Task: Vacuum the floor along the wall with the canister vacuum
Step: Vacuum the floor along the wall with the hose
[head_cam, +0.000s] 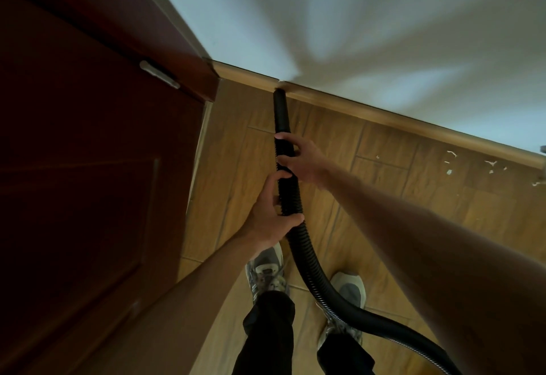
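I hold a black ribbed vacuum hose with both hands. Its smooth black nozzle tube points away from me, and its tip touches the wooden baseboard under the white wall. My right hand grips the hose just behind the tube. My left hand is wrapped around the ribbed part a little lower. The hose curves down past my shoes and runs off at the bottom right. The canister itself is out of view.
A dark red door with a metal handle fills the left side, right beside the nozzle. White scraps of debris lie on the wood-look floor near the baseboard at right. My shoes stand close to the hose.
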Motion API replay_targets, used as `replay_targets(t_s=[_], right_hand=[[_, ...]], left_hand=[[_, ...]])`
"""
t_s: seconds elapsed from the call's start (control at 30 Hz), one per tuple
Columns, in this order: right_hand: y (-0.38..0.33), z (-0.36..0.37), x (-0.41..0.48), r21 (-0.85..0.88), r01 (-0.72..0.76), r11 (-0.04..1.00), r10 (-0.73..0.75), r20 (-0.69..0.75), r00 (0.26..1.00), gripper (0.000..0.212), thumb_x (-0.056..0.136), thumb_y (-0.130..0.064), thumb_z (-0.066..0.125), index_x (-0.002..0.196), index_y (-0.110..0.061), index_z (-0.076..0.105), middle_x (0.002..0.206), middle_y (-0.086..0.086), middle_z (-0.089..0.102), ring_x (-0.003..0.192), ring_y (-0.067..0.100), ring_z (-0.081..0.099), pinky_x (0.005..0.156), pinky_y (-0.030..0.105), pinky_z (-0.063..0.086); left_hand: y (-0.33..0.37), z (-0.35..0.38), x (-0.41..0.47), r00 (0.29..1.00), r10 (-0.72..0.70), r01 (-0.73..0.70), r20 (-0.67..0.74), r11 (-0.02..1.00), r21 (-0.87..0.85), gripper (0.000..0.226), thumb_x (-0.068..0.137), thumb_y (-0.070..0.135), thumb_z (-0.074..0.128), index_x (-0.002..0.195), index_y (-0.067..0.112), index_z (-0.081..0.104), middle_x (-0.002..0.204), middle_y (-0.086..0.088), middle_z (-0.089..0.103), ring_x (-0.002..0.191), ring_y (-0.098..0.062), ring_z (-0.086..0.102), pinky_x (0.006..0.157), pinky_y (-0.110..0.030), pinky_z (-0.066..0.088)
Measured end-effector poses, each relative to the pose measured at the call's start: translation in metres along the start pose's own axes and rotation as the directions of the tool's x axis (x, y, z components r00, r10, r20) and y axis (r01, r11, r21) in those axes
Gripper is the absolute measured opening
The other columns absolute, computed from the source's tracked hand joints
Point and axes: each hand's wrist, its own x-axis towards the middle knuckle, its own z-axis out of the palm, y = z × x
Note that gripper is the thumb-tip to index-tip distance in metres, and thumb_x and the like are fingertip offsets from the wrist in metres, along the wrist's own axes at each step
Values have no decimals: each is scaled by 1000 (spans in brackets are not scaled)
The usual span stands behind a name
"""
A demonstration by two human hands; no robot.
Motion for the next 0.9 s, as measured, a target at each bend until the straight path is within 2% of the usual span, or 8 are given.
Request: replay_targets(t_s=[0.07, 0.13, 0.27, 0.43, 0.53, 0.63, 0.77, 0.9], right_hand=[[5, -6, -6, 76, -39, 996, 40, -13, 999, 52, 93, -11, 59, 140, -31, 48, 114, 5, 58, 90, 17, 64, 67, 28, 60], [14, -12, -11, 148, -84, 985, 90, -35, 995, 52, 94, -11, 58, 141, -30, 47, 115, 6, 57, 87, 15, 63, 53, 20, 53], [32, -25, -25, 255, -145, 956, 168, -70, 983, 51, 97, -12, 55, 143, -30, 44, 121, 6, 53, 88, 13, 61, 51, 18, 52], [58, -30, -51, 403, -201, 893, 262, -102, 960, 52, 98, -13, 55, 145, -31, 42, 122, 7, 58, 88, 12, 63, 46, 14, 49], [74, -31, -67, 507, -224, 832, 331, -129, 935, 51, 98, -13, 55, 144, -33, 43, 120, 6, 61, 91, 13, 65, 49, 17, 50], [90, -34, -82, 603, -229, 764, 393, -155, 906, 49, 98, -12, 55, 141, -33, 47, 112, 4, 65, 91, 16, 66, 63, 27, 52], [106, -39, -95, 681, -212, 701, 434, -172, 885, 45, 97, -11, 57, 136, -33, 53, 109, 6, 68, 92, 21, 67, 72, 35, 52], [108, -45, -98, 722, -175, 669, 438, -193, 878, 44, 96, -12, 57, 134, -35, 55, 111, 6, 68, 96, 23, 66, 74, 36, 52]], left_hand=[[2, 3, 1, 999, -18, 17, 40, 1000, 18, 67, 84, -1, 69, 123, 47, 44, 116, -10, 55, 107, -31, 63, 74, -54, 61], [4, 7, 3, 995, -31, 27, 97, 999, 43, 67, 85, -1, 69, 126, 45, 44, 113, -10, 56, 101, -30, 66, 75, -55, 61], [5, 16, 9, 980, -73, 53, 186, 992, 112, 66, 84, -1, 70, 126, 44, 45, 111, -13, 58, 95, -30, 68, 73, -57, 61], [3, 25, 7, 949, -118, 46, 291, 969, 242, 66, 83, 0, 71, 125, 44, 45, 119, -11, 56, 104, -29, 65, 69, -51, 62], [4, 32, 5, 918, -149, 22, 368, 944, 329, 64, 83, 2, 72, 124, 43, 45, 118, -9, 56, 103, -28, 65, 67, -45, 63], [5, 44, 4, 883, -182, -6, 432, 917, 398, 66, 82, 4, 73, 125, 42, 43, 119, -8, 54, 101, -26, 64, 68, -44, 63], [9, 60, 1, 854, -259, 38, 451, 896, 443, 67, 83, 4, 72, 128, 42, 40, 120, -7, 52, 96, -30, 68, 63, -45, 63], [14, 67, 3, 848, -272, 44, 456, 891, 451, 68, 85, 6, 72, 130, 46, 39, 120, -6, 53, 99, -27, 66, 69, -48, 63]])
